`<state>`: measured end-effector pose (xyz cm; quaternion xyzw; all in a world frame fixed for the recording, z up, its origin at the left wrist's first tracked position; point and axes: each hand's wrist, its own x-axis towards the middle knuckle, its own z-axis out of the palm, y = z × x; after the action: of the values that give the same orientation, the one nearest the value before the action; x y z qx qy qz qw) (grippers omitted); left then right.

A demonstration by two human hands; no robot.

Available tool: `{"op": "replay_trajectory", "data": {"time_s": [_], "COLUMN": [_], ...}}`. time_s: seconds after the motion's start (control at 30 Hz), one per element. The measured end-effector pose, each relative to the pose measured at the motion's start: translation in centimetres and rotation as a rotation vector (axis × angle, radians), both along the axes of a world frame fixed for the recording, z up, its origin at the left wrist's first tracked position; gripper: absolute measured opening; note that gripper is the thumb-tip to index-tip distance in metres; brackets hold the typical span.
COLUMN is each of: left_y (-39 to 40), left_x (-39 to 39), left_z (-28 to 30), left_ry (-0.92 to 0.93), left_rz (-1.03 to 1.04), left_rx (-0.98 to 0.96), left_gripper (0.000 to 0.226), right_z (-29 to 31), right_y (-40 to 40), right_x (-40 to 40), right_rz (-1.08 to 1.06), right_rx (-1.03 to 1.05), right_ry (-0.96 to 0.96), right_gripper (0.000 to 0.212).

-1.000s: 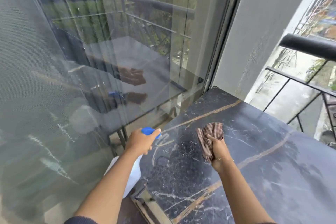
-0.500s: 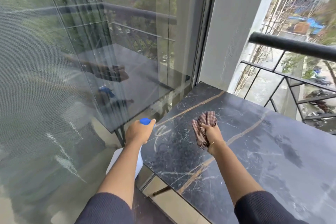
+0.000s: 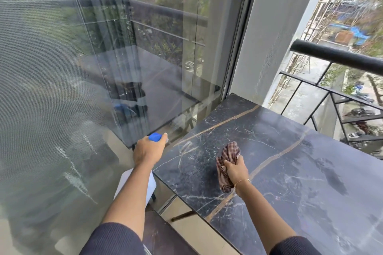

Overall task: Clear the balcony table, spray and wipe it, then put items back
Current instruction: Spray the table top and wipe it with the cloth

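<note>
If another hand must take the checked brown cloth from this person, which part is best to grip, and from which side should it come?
Grip the upper bunch of the brown checked cloth, coming from the far side. That end sticks out free above the right hand, whose fingers are curled round its middle over the dark marble tabletop. The lower tail by the wrist looks shorter and harder to reach.

Right hand (image 3: 235, 168) with the checked cloth (image 3: 227, 161) now sits nearer the person on the table (image 3: 300, 172), away from the far corner; more bare marble shows beyond its fingers. The cloth bunches upward past the knuckles instead of lying flat. Left hand (image 3: 148, 149) with the spray bottle (image 3: 154, 137) is further from the right hand, bottle body trailing behind its fingers
</note>
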<state>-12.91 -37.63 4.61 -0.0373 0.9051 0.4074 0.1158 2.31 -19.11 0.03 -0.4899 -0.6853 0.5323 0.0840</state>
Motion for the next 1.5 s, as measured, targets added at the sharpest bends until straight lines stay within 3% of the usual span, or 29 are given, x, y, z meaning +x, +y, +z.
{"op": "replay_trajectory", "data": {"time_s": [0.13,0.27,0.43,0.7,0.9,1.07,1.23,1.37,1.5], "left_y": [0.0,-0.1,0.2,-0.2,-0.4,0.2,0.3,-1.0,-2.5], "left_x": [-0.2,-1.0,-1.9,-3.1,-3.5,-3.0,-2.2,-1.7,-1.8], "left_z": [-0.1,-0.5,-1.3,-2.4,-3.0,-2.5,-2.4,-2.8,-3.0], "left_ry": [0.015,-0.016,-0.028,-0.11,-0.118,-0.102,-0.099,-0.102,-0.081], "left_rz": [0.037,0.017,0.027,0.14,0.21,0.199,0.148,0.194,0.255], "left_rx": [0.007,0.065,0.104,0.139,0.184,0.171,0.171,0.174,0.212], "left_gripper": [0.048,0.048,0.041,0.04,0.039,0.04,0.036,0.036,0.032], "right_z": [-2.1,-4.1,-4.7,-5.2,-5.3,-5.9,-6.2,-5.1,-5.0], "right_y": [-1.5,-3.7,-3.9,-2.1,-2.3,-4.0,0.1,1.1,-1.7], "right_x": [0.0,-1.1,-4.7,-14.6,-18.1,-11.8,-8.6,-13.3,-17.0], "right_rz": [0.108,0.151,0.132,0.287,0.671,1.029,0.925,0.782,0.861], "right_rx": [0.231,0.403,0.41,0.479,0.637,0.673,0.734,0.687,0.698], "right_ry": [-0.192,-0.301,-0.353,-0.342,-0.302,-0.194,-0.277,-0.284,-0.257], "right_gripper": [0.041,0.057,0.062,0.062,0.063,0.063,0.056,0.048,0.054]}}
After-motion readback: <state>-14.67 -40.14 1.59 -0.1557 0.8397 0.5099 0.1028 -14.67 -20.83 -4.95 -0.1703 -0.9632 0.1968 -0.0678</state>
